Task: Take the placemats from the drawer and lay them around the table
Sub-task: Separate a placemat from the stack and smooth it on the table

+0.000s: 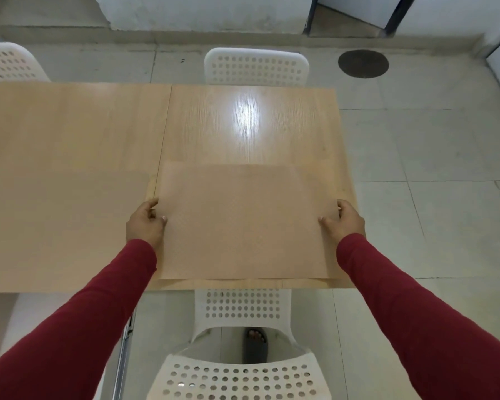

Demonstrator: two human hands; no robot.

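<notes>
A tan placemat (243, 220) lies flat over the near right part of the light wooden table (70, 140), its near edge close to the table's front edge. My left hand (146, 223) pinches the placemat's left edge, thumb on top. On the opposite side, my right hand (342, 220) grips the right edge the same way. A second layer seems to peek out under the left and near edges; I cannot tell whether it is another placemat. No drawer is in view.
A white perforated chair (243, 370) stands tucked in right below me, another chair (256, 66) across the table, a third chair (6, 63) at the far left. Pale tiled floor with a round dark cover (362, 63) lies to the right.
</notes>
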